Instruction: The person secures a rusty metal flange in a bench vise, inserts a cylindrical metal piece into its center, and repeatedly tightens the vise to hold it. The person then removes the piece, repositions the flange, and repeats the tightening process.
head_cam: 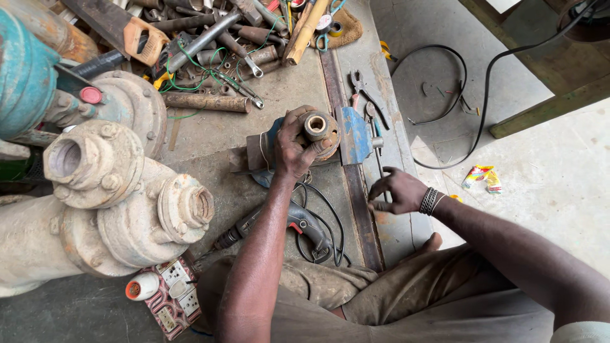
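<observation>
Two hands are in view. Left hand [293, 143] grips one rusty round fitting [318, 127], its fingers [298, 121] wrapped around the body, bore facing up. The fitting sits at the centre of the tabletop [298, 82], against one blue vise [353, 134]. Right hand [397, 190] rests on the tabletop edge just right of a steel rail [359, 203], fingers curled narrow and pointing down at the surface; whether they pinch anything cannot be told. One stack of bracelets [429, 201] circles the right wrist.

Item count, near the hands:
- One drill [279, 225] lies below the left forearm, with one black cord [327, 209] looped beside it.
- One pair of pliers [363, 89] lies above the vise, near the rail.
- One metal rod [379, 159] lies just above the right hand.

Item count, left side:
- One large pale pump casting [114, 203] with three visible flanged ports.
- One teal motor [25, 70] behind it.
- One socket strip [175, 292] and one white cup [141, 287] at the lower edge.

Item count, far side:
- One handsaw [124, 28] with an orange handle.
- One rusty pipe [206, 101].
- One tangle of green wire [203, 73] across a heap of wrenches and bars; exact count of these cannot be told.

Floor, right: one black cable [486, 82] and one coloured wrapper [483, 178].
</observation>
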`<state>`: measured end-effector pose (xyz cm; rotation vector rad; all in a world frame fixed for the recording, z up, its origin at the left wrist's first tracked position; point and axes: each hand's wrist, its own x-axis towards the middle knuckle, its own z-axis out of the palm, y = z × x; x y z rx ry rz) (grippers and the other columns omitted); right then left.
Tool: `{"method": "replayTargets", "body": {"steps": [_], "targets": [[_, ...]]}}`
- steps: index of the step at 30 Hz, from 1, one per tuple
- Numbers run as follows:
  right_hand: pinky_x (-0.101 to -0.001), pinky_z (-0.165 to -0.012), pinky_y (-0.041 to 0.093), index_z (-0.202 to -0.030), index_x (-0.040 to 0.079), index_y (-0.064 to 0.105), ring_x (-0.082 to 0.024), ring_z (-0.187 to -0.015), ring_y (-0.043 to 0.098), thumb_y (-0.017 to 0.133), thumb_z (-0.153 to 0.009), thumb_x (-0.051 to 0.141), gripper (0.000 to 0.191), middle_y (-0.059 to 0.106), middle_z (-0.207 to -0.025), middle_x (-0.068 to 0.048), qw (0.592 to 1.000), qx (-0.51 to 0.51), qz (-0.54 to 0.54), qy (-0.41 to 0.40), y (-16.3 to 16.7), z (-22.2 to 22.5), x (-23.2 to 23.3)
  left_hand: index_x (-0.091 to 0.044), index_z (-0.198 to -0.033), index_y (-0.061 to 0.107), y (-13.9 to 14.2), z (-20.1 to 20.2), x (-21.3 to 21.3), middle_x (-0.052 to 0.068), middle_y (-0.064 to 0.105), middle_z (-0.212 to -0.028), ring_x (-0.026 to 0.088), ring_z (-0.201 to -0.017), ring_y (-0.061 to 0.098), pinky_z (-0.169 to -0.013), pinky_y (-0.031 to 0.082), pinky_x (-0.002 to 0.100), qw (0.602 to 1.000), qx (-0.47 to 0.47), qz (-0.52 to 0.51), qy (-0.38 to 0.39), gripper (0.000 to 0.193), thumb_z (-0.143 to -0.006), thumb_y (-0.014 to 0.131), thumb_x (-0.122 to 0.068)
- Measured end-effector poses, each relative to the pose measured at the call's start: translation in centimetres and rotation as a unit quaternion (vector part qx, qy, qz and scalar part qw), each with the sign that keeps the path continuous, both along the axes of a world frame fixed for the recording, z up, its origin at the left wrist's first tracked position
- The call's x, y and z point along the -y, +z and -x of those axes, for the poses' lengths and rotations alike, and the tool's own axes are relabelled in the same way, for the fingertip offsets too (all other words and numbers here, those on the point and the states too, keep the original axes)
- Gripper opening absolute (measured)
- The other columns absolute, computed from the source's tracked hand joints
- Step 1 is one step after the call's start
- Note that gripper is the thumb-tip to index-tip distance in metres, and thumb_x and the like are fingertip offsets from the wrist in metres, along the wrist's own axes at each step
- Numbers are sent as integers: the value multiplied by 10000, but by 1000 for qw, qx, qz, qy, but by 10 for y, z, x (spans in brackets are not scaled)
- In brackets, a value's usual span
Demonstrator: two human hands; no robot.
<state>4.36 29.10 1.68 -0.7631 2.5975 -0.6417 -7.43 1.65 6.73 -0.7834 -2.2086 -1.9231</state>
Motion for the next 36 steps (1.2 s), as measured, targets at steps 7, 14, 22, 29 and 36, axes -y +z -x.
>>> {"method": "replayTargets", "body": {"steps": [7,14,22,29,36], "targets": [[-365,-656,551,-1039,52,763,-199,-743,698,692,-1005,384,341,761,-878,-121,914,-10,142,-379,9,83,-24,-38,-1239,657,2,2,-5,86,548,-1314,185,-1194,653,-996,599,358,998,45,-43,-25,680,-819,858,-533],[-323,-535,547,-988,-7,745,-161,-612,680,749,-978,291,299,745,-807,-111,749,157,328,-555,2,159,18,-67,-1179,758,-1,2,1,101,658,-1344,228,-1233,687,-1212,458,492,993,-80,76,46,543,-829,871,-466],[-315,-410,487,-977,89,690,-125,-488,593,659,-1011,217,136,610,-628,-20,702,67,442,-555,37,210,28,-111,-1143,746,13,-1,1,81,661,-1286,249,-1197,657,-1057,544,408,998,-32,38,38,574,-791,843,-554],[-312,-541,534,-878,-5,641,-151,-579,640,442,-1155,446,566,636,-694,-53,810,-33,387,-440,44,178,11,-109,-1130,752,20,-4,4,79,699,-1259,246,-1193,676,-1099,509,422,995,-75,47,49,535,-806,857,-522],[-579,-1249,228,-904,80,759,-330,-1406,547,531,-1012,492,483,757,-1231,-130,979,-62,193,-29,59,-17,-23,-105,-1114,749,14,-1,1,84,673,-1262,230,-1168,669,-1028,557,390,998,-32,17,53,589,-791,831,-591]]}}
